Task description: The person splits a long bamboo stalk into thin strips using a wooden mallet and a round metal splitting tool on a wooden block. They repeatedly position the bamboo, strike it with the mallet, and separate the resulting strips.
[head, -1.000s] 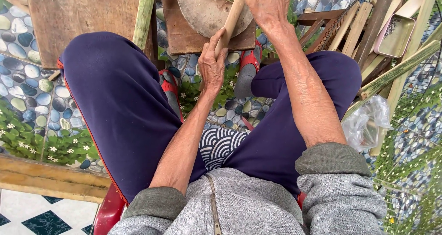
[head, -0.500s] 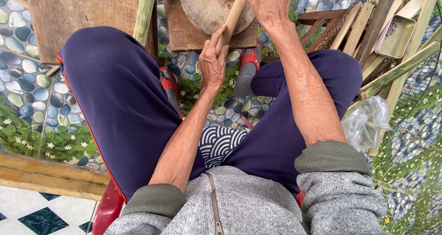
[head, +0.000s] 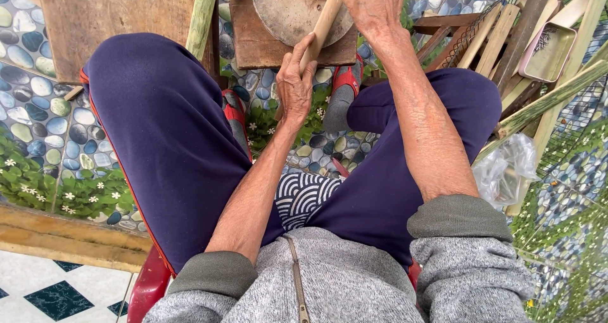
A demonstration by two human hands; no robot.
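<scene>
Left hand [head: 295, 85]: fingers closed around lower end of pale round wooden stick [head: 322, 26].
Stick: runs up from left grip to right, over round grey stone disc [head: 288, 9].
Right hand [head: 373, 5]: clasps stick's upper part.

Two hands: left hand [head: 294, 85] and right hand [head: 373, 6], both on one wooden stick [head: 323, 26]. One round stone disc [head: 288, 9], one metal tray [head: 548, 50], one clear plastic bag [head: 506, 174], two red sandals [head: 348, 79].
</scene>
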